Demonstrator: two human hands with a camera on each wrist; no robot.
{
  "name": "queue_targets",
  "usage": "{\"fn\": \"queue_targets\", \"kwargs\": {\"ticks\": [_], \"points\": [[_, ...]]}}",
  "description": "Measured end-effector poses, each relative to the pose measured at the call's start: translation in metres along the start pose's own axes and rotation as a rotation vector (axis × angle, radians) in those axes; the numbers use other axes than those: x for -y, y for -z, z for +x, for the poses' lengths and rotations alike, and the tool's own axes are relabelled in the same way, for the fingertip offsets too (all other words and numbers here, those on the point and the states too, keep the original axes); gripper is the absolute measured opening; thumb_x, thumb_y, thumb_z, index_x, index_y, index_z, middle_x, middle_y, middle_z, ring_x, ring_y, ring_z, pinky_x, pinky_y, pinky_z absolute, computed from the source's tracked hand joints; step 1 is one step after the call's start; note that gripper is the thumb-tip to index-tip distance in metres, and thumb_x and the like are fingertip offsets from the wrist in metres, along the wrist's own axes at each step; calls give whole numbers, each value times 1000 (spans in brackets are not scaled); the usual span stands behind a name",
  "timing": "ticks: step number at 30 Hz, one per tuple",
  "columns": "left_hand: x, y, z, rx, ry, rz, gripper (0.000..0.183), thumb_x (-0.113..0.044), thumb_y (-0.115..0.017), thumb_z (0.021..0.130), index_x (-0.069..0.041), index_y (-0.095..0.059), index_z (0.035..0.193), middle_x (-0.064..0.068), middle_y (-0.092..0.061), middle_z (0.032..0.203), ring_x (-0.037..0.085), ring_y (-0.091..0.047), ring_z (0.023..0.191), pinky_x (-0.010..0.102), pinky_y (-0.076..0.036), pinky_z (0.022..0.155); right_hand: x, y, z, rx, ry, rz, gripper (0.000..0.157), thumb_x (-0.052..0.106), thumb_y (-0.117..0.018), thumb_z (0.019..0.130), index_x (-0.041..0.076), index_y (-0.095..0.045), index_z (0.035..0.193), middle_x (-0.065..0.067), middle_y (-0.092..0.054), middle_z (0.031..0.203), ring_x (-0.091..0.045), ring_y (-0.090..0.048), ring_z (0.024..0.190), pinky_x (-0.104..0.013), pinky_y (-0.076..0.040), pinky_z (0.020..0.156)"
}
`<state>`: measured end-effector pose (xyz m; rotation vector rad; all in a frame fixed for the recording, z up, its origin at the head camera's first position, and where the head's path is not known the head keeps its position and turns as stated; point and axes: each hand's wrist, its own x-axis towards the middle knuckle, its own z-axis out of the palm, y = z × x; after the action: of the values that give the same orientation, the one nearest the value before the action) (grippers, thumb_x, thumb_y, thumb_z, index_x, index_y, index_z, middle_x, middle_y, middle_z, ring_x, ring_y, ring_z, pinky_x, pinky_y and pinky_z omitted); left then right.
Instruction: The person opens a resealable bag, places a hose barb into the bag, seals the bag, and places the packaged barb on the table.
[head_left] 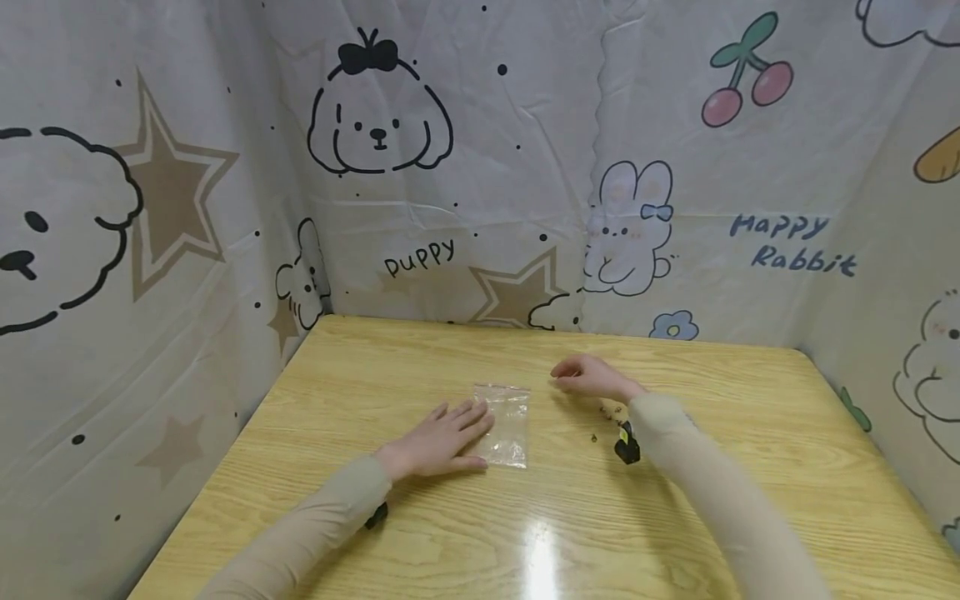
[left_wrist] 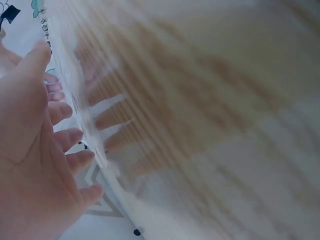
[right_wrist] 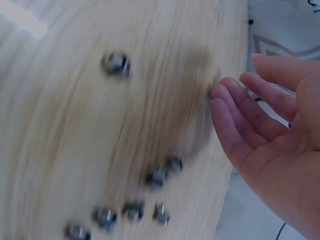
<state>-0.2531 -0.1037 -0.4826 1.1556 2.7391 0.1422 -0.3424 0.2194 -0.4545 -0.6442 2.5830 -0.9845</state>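
The bag (head_left: 508, 435) looks glossy plastic, the pieces (right_wrist: 116, 64) metallic; the wood-grained desk (head_left: 450, 542) shines; creased cloth (head_left: 480, 183) backs its far edge.

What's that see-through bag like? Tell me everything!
The bag looks like thin, clear, shiny plastic, rectangular, with a strip like a zip along its far edge. It lies flat on the wood-grained table, whose colour shows through. The left hand reaches over its left edge; I can't tell if they touch. I see nothing inside, and can't tell whether it's open.
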Motion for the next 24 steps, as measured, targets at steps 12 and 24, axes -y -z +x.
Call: {"fn": "queue_targets", "kwargs": {"ticks": [12,24], "points": [[-1,-1,0,30,18,-4,79,-63,-42,99,-17,-20,159,7,-16,168,29,-16,156,58,-16,125,22,-16,27,30,6,-73,29,18,-60,98,-1,-68,118,-15,-74,106,-16,-70,89,-27,-58,80],[-2,3,0,31,27,-12,78,-62,-43,98,-16,-24,158,9,-18,167,30,-17,155,61,-18,124,30,-26,39,82,43,-152,24,20,-61,98,2,-73,107,-10,-74,93,-14,-64,77,-19,-49,65]]}}
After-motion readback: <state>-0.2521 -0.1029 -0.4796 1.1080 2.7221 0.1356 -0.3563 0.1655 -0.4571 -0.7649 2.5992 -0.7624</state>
